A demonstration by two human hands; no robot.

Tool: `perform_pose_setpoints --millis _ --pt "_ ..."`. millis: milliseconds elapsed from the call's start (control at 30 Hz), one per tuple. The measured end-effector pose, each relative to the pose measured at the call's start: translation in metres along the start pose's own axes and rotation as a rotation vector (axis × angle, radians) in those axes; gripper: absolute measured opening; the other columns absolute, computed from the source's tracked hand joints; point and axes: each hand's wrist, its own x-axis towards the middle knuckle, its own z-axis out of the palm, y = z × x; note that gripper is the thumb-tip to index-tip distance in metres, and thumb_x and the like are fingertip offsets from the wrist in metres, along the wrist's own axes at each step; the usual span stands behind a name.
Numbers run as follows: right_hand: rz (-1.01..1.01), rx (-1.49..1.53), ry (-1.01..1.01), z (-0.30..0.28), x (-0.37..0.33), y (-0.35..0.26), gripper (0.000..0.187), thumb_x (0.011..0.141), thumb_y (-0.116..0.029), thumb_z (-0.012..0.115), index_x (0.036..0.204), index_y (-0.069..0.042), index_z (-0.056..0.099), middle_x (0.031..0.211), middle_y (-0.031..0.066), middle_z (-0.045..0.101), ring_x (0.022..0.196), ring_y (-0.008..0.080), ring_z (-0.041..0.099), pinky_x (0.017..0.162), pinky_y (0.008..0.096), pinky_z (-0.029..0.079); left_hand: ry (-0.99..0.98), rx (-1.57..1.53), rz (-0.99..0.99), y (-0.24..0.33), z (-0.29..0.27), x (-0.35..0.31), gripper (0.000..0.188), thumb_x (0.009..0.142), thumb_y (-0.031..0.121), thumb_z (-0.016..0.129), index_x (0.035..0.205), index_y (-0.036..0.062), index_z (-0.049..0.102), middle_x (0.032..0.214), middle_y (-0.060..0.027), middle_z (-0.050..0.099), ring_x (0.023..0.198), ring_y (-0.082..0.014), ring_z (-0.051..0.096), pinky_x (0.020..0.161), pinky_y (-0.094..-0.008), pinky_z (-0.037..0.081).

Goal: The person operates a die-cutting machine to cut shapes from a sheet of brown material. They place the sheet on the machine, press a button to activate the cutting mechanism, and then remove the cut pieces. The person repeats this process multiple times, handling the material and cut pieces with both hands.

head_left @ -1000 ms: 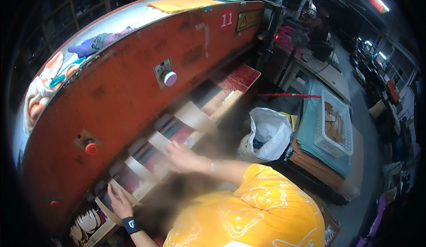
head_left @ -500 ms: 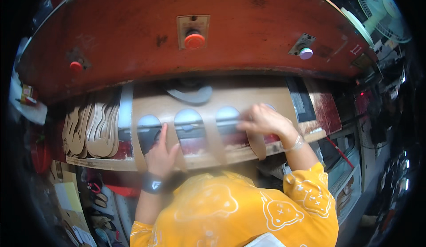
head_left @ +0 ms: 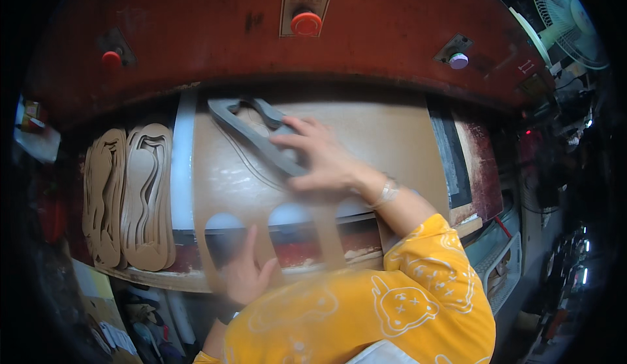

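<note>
under the red press head (head_left: 274, 44), a sheet of tan board (head_left: 366, 142) lies flat on the work bed. its near edge carries three rounded cut-outs, and the strips between them hang over the bed's front edge.

right hand (head_left: 323, 158): placed on the grey metal cutting die (head_left: 255, 135), a sole-shaped frame lying on the board toward its far left part. fingers spread and pressed flat on the near end of the die; no closed grip around it.

left hand (head_left: 245, 272): at the near edge of the board, below the leftmost cut-out. thumb and forefinger stretched apart, palm against the hanging board strip; whether the fingers pinch the board cannot be told, as the hand is blurred.

to the left of the board, a pale strip (head_left: 183, 161) runs front to back, and beyond it stand two stacks of tan sole-shaped cut pieces (head_left: 127, 194), just beside each other on the bed.

on the press head face: a red button (head_left: 305, 23) at centre, a smaller red button (head_left: 111, 57) at left, a pale button (head_left: 458, 60) at right. a fan (head_left: 562, 17) stands at upper right.
</note>
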Motion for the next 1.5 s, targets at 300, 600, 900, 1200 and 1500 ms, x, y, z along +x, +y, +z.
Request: perform_pose_setpoints --millis 300,600,900,1200,1500 --pt "0.137 -0.282 0.062 -0.032 -0.086 0.036 0.07 0.056 -0.032 0.072 0.124 -0.022 0.057 0.142 0.0135 0.036 0.129 0.045 0.029 0.106 0.0537 0.024 0.086 0.094 0.142 -0.014 0.025 -0.011 0.079 0.082 0.022 0.064 0.147 0.0094 0.019 0.092 -0.0223 0.067 0.072 -0.0371 0.066 0.066 -0.0418 0.053" --pt "0.069 -0.408 0.132 -0.03 -0.097 0.05 0.067 0.062 -0.033 0.073 0.126 -0.019 0.056 0.144 0.014 0.035 0.133 0.0419 0.027 0.108 0.0509 0.024 0.134 0.081 0.142 -0.016 0.025 -0.012 0.072 0.08 0.016 0.066 0.143 0.0082 0.033 0.078 -0.0183 0.065 0.057 -0.029 0.063 0.055 -0.0351 0.05" --pt "0.187 -0.404 1.541 -0.124 -0.126 0.082 0.068 0.089 -0.036 0.057 0.142 -0.003 0.03 0.144 0.0264 0.029 0.135 0.0402 0.023 0.11 0.0488 0.018 0.349 -0.037 0.288 -0.028 0.038 -0.009 0.054 0.08 0.014 0.067 0.131 0.0072 0.051 0.059 -0.0112 0.053 0.045 -0.0197 0.05 0.048 -0.0303 0.043" --pt "0.047 -0.051 1.504 -0.096 -0.181 0.076 0.069 0.092 -0.033 0.052 0.143 0.004 0.022 0.147 0.0248 0.023 0.137 0.0377 0.02 0.112 0.0449 0.016 0.536 -0.066 0.329 -0.031 0.047 -0.017 0.042 0.08 0.011 0.063 0.122 0.0085 0.059 0.063 -0.0091 0.051 0.051 -0.0182 0.051 0.052 -0.0308 0.044" --pt "0.331 -0.167 0.177 0.039 -0.281 0.013 0.034 0.084 -0.024 0.06 0.109 -0.002 0.06 0.104 0.0237 0.06 0.103 0.0401 0.053 0.088 0.0459 0.043 0.525 0.098 0.241 -0.034 0.053 -0.018 0.046 0.086 0.02 0.058 0.131 0.0154 0.051 0.066 -0.0141 0.058 0.059 -0.0305 0.06 0.06 -0.04 0.048"
